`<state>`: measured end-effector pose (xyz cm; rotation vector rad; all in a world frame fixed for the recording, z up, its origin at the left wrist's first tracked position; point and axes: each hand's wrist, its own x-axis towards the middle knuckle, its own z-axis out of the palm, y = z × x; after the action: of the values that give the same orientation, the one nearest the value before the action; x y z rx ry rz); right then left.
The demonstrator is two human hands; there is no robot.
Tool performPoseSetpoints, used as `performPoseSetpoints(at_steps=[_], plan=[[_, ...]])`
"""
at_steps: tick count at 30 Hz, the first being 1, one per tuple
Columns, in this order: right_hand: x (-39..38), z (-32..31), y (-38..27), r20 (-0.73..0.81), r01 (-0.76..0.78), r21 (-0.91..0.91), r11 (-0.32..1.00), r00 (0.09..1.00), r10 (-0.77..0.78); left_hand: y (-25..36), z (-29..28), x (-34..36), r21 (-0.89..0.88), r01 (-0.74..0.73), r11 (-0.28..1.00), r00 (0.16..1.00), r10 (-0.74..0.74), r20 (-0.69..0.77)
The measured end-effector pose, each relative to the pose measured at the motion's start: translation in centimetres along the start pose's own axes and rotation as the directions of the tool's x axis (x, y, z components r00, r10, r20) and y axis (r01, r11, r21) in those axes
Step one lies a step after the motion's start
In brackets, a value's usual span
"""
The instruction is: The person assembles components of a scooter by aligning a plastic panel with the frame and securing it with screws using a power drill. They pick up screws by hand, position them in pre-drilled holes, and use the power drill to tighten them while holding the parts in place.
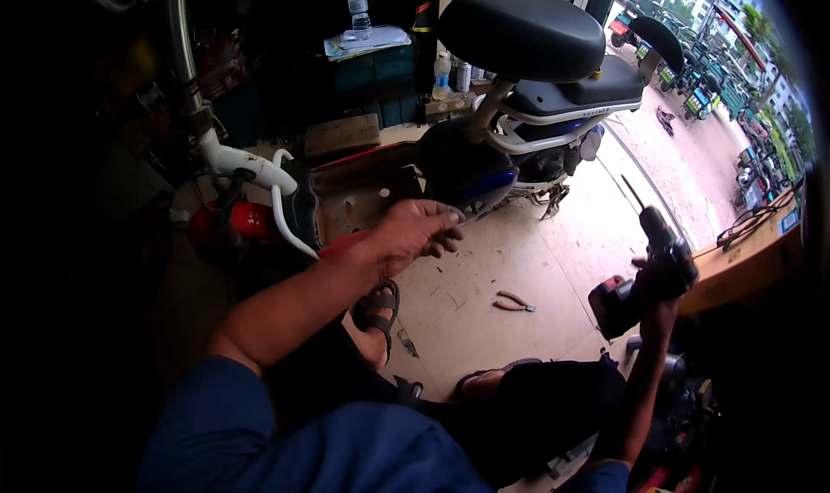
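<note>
My right hand [659, 310] is wrapped round the grip of a black cordless drill [667, 246], held out to the right. Its long thin bit points up and away from me, and a battery pack with a red part sits at the base. My left hand [415, 235] is in front of the electric scooter's footboard [359, 201], thumb and fingers drawn together. Whether anything small is in that pinch, I cannot make out. The scooter's black front seat [523, 36] rises beyond my left hand.
Pliers [513, 302] lie on the tiled floor [467, 277]. A red tank-like part [242, 222] is by the scooter's white steering column [246, 166]. A water bottle [358, 10] stands on papers at the back. A wooden bench edge [748, 249] lies right; parked vehicles fill the outside.
</note>
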<state>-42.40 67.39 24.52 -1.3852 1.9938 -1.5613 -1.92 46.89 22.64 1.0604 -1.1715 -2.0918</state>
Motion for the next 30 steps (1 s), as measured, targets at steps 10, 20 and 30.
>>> performPoseSetpoints(at_steps=[10, 20, 30], plan=[[-7.1, 14.9, -15.0, 0.299, -0.018, 0.238, 0.971, 0.953, -0.055, 1.6, -6.0, -2.6, -0.466, -0.164, 0.869, 0.986, 0.131, -0.103], [-12.5, 23.3, -14.0, 0.271, -0.2, 0.52, 0.831, 0.961, 0.061, 1.2, -7.3, -3.0, -0.619, -0.159, 0.769, 0.974, 0.224, 0.028], [-12.1, 24.5, -13.3, 0.311, -0.229, 0.547, 0.805, 0.949, 0.059, 1.9, -7.0, -3.2, -0.511, -0.211, 0.833, 0.97, 0.243, -0.005]])
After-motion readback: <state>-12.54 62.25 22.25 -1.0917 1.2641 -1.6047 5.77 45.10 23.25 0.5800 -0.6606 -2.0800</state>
